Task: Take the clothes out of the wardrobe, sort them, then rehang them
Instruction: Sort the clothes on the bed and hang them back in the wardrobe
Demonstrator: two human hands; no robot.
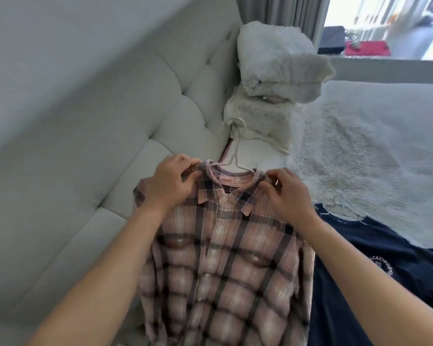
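1. We hold a pink plaid shirt (225, 258) up by its shoulders over the edge of the bed (375, 146); it hangs down the middle of the view, buttoned front toward us.
2. Our left hand (170, 183) pinches the shirt's left shoulder right at the collar, fingers curled round the cloth.
3. Our right hand (288, 193) grips the opposite shoulder in the same way, thumb and fingers closed on the fabric.
4. A pale hanger (231, 161) sits inside the collar; its hook rises between our hands and points toward the pillows.
5. A navy tee (375, 265) lies flat on the bed just right of the shirt, with a round white print partly showing near the right edge. The shirt's side overlaps its edge.
6. Thin wire hangers (335, 198) rest on the bedspread at the tee's neckline, just beyond our right hand.
7. A stack of fluffy pale blankets (275, 71) is heaped at the head of the bed, against the tufted grey headboard (140, 113).
8. A curtain (285, 11) hangs behind the stack, and a bright window area shows at the upper right, blurred, with something red (366, 47) on a ledge.
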